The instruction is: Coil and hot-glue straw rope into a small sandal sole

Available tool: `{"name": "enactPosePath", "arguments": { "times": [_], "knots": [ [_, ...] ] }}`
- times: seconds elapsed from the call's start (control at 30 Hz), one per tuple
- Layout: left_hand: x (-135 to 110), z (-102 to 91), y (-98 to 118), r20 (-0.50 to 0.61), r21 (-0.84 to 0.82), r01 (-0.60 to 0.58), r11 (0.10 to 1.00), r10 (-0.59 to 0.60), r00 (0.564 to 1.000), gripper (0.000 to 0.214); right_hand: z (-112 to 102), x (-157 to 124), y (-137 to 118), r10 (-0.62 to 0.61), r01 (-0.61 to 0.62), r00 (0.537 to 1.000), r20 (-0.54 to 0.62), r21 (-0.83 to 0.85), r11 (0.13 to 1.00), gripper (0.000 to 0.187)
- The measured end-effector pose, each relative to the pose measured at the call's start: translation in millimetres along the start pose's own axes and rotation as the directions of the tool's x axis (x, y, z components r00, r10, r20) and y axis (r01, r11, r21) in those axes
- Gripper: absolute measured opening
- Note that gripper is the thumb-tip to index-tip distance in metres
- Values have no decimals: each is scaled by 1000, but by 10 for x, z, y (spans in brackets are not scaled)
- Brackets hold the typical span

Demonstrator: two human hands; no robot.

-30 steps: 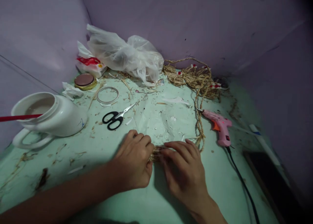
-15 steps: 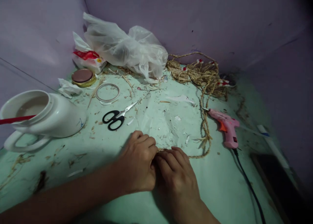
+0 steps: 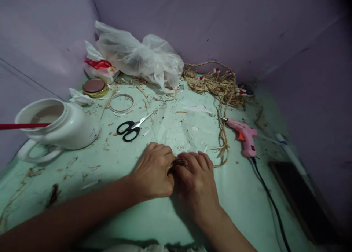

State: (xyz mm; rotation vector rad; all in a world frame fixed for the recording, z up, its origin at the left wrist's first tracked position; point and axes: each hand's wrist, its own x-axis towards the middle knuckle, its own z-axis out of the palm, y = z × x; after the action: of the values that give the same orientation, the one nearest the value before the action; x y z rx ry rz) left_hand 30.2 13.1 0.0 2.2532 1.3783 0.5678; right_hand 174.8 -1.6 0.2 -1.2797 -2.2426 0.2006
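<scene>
Between my hands is a small coil of braided straw rope [image 3: 178, 164], mostly covered by fingers. My left hand [image 3: 157, 171] closes on its left side, thumb below. My right hand [image 3: 196, 178] wraps the other side with fingers curled over the top. From under the right hand the loose rope [image 3: 224, 156] runs right, then bends back up the table. It leads toward a heap of the same braid [image 3: 213, 85] with red and white beads among it. The underside of the coil is hidden.
Black-handled scissors [image 3: 132, 130] lie beyond my left hand. A pink glue gun [image 3: 244, 136] with a black cord rests at right, near a dark flat object [image 3: 297, 200]. At left stands a white mug-shaped jar [image 3: 79, 131]. A tape ring [image 3: 121, 103] and a plastic bag [image 3: 143, 57] are farther back.
The coil now shows between my hands, where only a bit of rope showed before. Both hands have turned slightly, and the camera view has shifted a little.
</scene>
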Motion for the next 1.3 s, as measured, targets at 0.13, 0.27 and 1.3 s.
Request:
{"name": "enactPosePath", "arguments": {
  "times": [0.13, 0.27, 1.3],
  "knots": [
    [-16, -14, 23, 13, 33, 45, 998, -45, 999, 13, -54, 145, 29, 8, -3, 955, 297, -16, 1000, 19],
    [-38, -22, 35, 9, 66, 78, 995, -79, 997, 10, -72, 317, -56, 34, 8, 907, 420, -98, 995, 12],
    [-96, 177, -212, -36, 174, -138, 975, 146, 989, 22, 135, 132, 141, -145, 143, 968, 206, 23, 989, 17]
  ]
}}
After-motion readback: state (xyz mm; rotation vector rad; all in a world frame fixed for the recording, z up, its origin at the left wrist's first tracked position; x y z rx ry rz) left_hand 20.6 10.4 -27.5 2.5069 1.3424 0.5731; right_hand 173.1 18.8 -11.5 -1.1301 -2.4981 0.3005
